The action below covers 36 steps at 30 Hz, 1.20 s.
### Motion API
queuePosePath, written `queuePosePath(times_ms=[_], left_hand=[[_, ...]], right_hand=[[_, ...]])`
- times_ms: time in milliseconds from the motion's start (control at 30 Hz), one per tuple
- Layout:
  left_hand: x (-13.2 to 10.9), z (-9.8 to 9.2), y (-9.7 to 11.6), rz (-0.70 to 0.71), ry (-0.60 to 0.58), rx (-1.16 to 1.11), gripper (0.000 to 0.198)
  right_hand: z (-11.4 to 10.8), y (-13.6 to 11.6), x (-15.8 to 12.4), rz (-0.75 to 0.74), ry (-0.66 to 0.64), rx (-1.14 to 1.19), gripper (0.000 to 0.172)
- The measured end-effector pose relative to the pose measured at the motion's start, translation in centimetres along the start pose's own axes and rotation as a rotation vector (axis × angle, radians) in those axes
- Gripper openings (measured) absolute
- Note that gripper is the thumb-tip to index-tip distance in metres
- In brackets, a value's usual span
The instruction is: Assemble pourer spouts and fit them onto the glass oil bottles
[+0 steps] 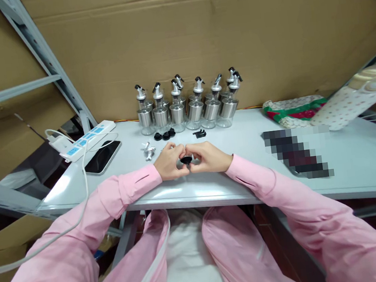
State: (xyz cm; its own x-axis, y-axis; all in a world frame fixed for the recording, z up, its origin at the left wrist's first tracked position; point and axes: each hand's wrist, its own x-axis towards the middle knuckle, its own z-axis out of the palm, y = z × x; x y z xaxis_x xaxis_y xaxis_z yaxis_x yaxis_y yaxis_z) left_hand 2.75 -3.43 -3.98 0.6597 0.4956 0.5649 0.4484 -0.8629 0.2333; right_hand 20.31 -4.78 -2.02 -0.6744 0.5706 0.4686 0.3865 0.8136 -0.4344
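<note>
Fingers: those of the left hand (169, 162) and right hand (209, 157) were curled together, pinching one small black stopper (186, 159) between them, above the front edge of the grey table (357, 169).

Just beyond the hands: silver spout parts (148, 151), lying loose to the left; three black stoppers (166, 135), grouped near the bottles; black levers (200, 133), in a small cluster to the right of these.

Behind: glass bottles (178, 113), metal-sleeved, upright in rows, spouts fitted, six in front and others partly hidden.

Left side: one phone (103, 158), lying flat beside a white power strip (89, 138).

Right side: one obscured dark object (296, 153); a patterned cloth (295, 110); a white dotted object (343, 103), tilted.

Rear: brown cardboard (196, 36), upright.
</note>
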Motion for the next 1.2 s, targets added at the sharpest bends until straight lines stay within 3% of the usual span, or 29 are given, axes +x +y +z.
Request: queuePosePath(times_ms=[333, 567, 1000, 1200], left_hand=[[0.0, 0.0, -0.1, 0.027, 0.030, -0.004, 0.022], [-0.3, -0.1, -1.2, 0.013, 0.149, -0.059, 0.024], [-0.1, -0.4, -0.7, 0.106, 0.081, -0.187, 0.035], [-0.2, -0.4, -0.8, 0.160, 0.150, -0.177, 0.037]], right_hand=[[0.2, 0.1, 0.0, -0.013, 0.066, -0.040, 0.012], [-0.4, 1.8, -0.3, 0.116, 0.137, 0.002, 0.016], [-0.3, 2.2, -0.2, -0.048, 0.257, -0.088, 0.016], [-0.3, 1.2, -0.1, -0.078, 0.220, -0.162, 0.019]])
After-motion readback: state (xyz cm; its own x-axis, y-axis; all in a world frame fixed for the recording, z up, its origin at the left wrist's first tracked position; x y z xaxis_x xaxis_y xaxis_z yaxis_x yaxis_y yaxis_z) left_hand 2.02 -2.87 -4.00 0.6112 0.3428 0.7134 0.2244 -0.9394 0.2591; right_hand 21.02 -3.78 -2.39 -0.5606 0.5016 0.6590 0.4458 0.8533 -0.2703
